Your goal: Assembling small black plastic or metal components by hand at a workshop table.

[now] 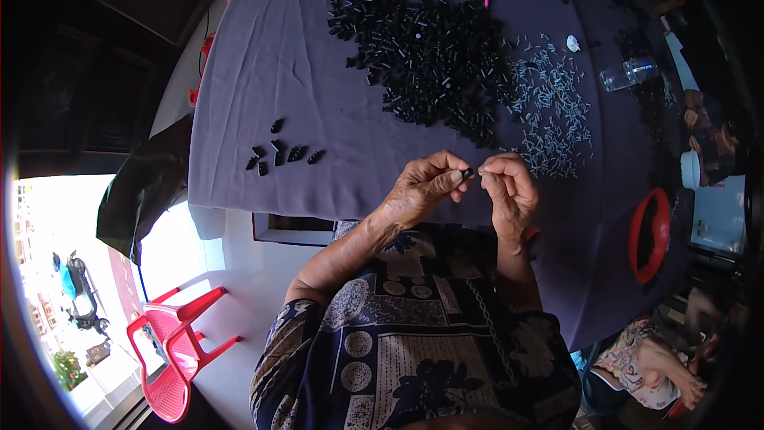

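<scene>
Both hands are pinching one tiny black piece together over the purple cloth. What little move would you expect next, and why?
Probably the left hand sets the small black piece down with the few black pieces lying apart to the left. Both hands meet on it now, the right hand pinching at its end, and the big black pile and pale pins lie beyond.

I see a home workroom: a cloth-covered counter [270, 72] heaped with small black parts [430, 56], red plastic chairs [179, 350] below it by an open doorway.
</scene>
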